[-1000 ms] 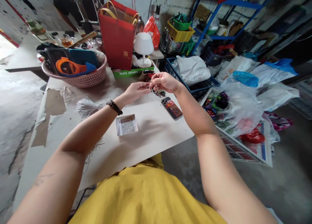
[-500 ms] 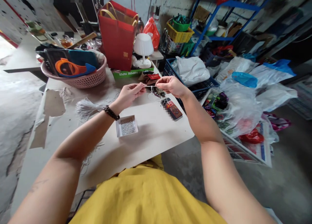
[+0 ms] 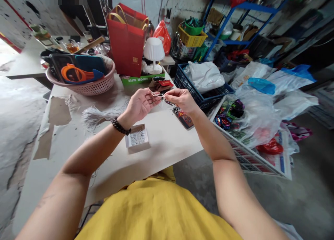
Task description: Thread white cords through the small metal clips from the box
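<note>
My left hand [image 3: 142, 103] is turned palm up above the table, its fingers lightly curled and white cord [image 3: 162, 96] caught at its thumb and fingertips. Close beside it, my right hand [image 3: 181, 99] pinches the same cord between thumb and fingers. The cord looks looped between both hands; its exact form is too small to tell. Below them on the table stands a small white box [image 3: 137, 136] full of short, pale, thin pieces. A bundle of white cords [image 3: 95, 115] lies behind my left wrist. A phone [image 3: 184, 119] lies partly hidden beneath my right hand.
At the table's back are a pink basket [image 3: 90, 86], a red paper bag [image 3: 125, 41] and a white lamp [image 3: 154, 52]. To the right stand a blue crate [image 3: 206, 97] and a white crate [image 3: 250, 160] with plastic bags. Another person [image 3: 78, 10] is at the back left.
My left hand has rolled palm up and its fingers have loosened from a pinch. My right hand has come slightly lower and closer to the left. The cord now forms a loop.
</note>
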`<state>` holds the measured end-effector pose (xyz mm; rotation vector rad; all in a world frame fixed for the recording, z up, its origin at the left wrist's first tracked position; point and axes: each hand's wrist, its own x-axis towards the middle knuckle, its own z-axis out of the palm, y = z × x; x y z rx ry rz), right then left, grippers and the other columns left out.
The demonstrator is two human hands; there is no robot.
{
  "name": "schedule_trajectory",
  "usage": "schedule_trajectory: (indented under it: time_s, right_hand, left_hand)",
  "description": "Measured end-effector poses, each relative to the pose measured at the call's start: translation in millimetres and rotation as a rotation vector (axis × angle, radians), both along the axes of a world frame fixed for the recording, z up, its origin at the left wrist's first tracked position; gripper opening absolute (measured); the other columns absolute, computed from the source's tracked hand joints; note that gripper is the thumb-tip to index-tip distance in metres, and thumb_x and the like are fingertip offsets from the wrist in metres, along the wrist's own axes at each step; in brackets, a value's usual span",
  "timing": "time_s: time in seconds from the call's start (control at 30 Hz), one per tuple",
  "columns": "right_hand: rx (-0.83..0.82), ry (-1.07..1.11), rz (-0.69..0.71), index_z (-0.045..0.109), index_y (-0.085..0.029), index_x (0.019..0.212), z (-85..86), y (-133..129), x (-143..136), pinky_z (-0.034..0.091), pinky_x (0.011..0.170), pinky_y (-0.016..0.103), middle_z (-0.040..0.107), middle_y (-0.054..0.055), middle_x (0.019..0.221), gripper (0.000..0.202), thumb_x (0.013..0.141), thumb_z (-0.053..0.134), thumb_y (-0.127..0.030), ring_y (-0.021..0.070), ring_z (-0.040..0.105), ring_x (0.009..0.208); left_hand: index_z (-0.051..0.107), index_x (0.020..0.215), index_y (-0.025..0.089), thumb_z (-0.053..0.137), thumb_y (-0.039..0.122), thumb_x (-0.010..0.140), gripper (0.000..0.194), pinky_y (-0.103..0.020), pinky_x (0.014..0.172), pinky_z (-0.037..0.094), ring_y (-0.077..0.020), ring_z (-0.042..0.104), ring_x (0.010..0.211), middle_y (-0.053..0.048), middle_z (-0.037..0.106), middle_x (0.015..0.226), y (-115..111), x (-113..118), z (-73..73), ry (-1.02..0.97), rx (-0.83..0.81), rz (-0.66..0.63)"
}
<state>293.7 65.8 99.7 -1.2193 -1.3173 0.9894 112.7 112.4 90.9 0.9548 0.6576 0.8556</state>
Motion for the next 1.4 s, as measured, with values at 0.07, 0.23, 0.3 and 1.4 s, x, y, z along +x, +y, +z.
schedule_trajectory:
  time_s: [0.07,0.23,0.3,1.4]
  right_hand:
    - [0.057,-0.049,-0.064,0.071,-0.016,0.075,-0.3,-4.5,-4.7,0.035,0.049,0.023,0.062,-0.001,0.065,0.025,0.068,0.076,-0.04,0.0086,0.046,0.056]
    - [0.159,-0.333,-0.218,0.072,-0.018,0.081,7.1,-23.4,-19.8,0.031,0.051,0.025,0.056,-0.003,0.06,0.016,0.077,0.066,-0.032,0.0098,0.041,0.053]
    - [0.181,-0.411,-0.247,0.072,-0.019,0.081,11.8,-31.1,-26.2,0.033,0.054,0.026,0.053,-0.003,0.058,0.013,0.079,0.065,-0.03,0.0106,0.043,0.055]
    - [0.332,-0.98,-0.302,0.066,-0.021,0.081,4.0,-32.8,-29.7,0.032,0.082,0.036,0.065,0.003,0.085,0.009,0.084,0.061,-0.027,0.0233,0.054,0.092]
  left_hand:
    - [0.059,0.091,0.02,0.055,0.042,0.087,0.023,-0.033,0.086,0.056,-0.0199,0.067,0.099,-0.009,0.07,0.106,-5.5,-0.4,-2.5,0.107,0.09,0.072]
    - [0.059,0.102,0.022,0.073,0.036,0.076,0.033,-0.023,0.076,0.054,-0.0149,0.065,0.095,-0.005,0.068,0.109,-26.0,-0.6,-6.9,0.245,0.424,0.338]
    - [0.064,0.095,0.02,0.076,0.035,0.073,0.029,-0.022,0.071,0.053,-0.0146,0.066,0.088,-0.006,0.071,0.102,-31.3,-0.9,-6.1,0.287,0.502,0.333]
    - [0.074,0.077,0.015,0.076,0.037,0.069,0.024,-0.026,0.061,0.054,-0.0158,0.068,0.067,-0.007,0.076,0.074,-31.2,4.6,-10.9,0.337,0.374,0.216]
